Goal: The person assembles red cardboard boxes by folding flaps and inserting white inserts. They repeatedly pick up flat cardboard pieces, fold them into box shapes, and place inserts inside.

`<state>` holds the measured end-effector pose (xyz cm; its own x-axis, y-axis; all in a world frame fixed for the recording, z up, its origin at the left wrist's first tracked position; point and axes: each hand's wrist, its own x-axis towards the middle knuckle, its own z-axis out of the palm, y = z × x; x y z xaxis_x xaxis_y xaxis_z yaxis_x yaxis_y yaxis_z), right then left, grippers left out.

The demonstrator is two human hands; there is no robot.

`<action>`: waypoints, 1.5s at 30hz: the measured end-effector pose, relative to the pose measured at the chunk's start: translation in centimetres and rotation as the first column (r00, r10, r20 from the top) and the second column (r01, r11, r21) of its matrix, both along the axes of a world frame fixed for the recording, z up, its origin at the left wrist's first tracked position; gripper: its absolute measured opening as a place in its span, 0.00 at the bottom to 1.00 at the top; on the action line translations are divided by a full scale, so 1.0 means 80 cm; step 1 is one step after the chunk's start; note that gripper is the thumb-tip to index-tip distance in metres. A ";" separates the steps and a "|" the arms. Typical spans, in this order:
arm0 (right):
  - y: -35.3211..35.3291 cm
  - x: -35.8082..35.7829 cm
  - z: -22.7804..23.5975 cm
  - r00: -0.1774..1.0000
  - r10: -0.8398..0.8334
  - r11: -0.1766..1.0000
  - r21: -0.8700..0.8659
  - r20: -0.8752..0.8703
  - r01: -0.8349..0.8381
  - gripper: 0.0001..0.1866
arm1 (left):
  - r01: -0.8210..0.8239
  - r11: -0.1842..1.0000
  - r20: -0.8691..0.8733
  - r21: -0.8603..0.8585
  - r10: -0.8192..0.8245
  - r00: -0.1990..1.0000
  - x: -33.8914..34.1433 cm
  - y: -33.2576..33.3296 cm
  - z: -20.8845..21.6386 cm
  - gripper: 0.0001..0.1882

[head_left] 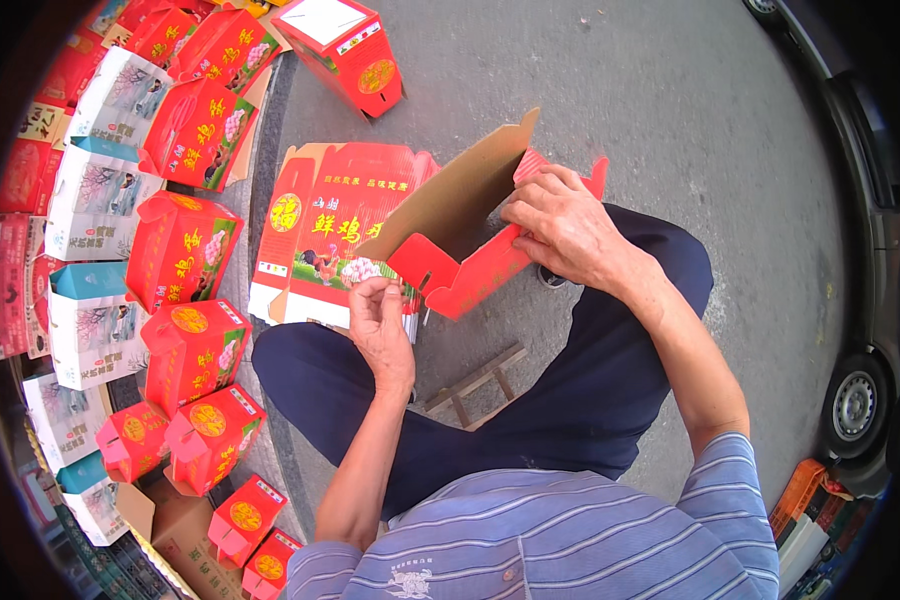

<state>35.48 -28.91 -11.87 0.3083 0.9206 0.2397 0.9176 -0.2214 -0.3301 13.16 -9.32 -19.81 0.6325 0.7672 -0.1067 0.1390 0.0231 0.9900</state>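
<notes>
A partly folded red cardboard carton [460, 215], bare brown on its inner side, is held up in front of me above my knees. Its red flaps stand out at the near edge and at the right end. My right hand [562, 225] grips the carton's right end, thumb and fingers closed on the flap. At its lower left corner is my left hand [380, 315], fingers curled with thumb and forefinger pinched by the flap; the exact contact is hard to see. Beneath and left of it lies a stack of flat printed red cartons [340, 225].
Along the left stand rows of made-up red boxes [185, 250] and white boxes with teal tops [100, 310]. One red box [345, 55] stands alone on the grey pavement at the far side. A small wooden frame [480, 385] lies between my legs. A parked vehicle [860, 390] is at right.
</notes>
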 end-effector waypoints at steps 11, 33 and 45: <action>-0.051 0.024 0.040 0.960 -0.279 0.946 0.164 -0.027 0.279 0.17 | 0.712 0.626 -0.396 0.318 -0.595 0.699 0.059 0.033 0.019 0.20; -0.060 0.065 0.007 0.552 -0.408 0.896 -0.205 -0.727 0.393 0.24 | 0.907 0.421 -0.339 -0.026 -0.857 0.388 0.146 -0.009 0.119 0.31; -0.074 0.081 -0.032 0.167 -0.426 0.580 -0.126 -0.889 0.805 0.31 | 0.470 0.873 -0.046 -0.134 -0.479 0.877 0.070 0.117 0.188 0.22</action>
<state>41.93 -34.83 -14.46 0.9291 0.2358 -0.2849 -0.2126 -0.2897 -0.9332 18.77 0.00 -4.77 0.9037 0.3564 -0.2372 0.2358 0.0482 0.9706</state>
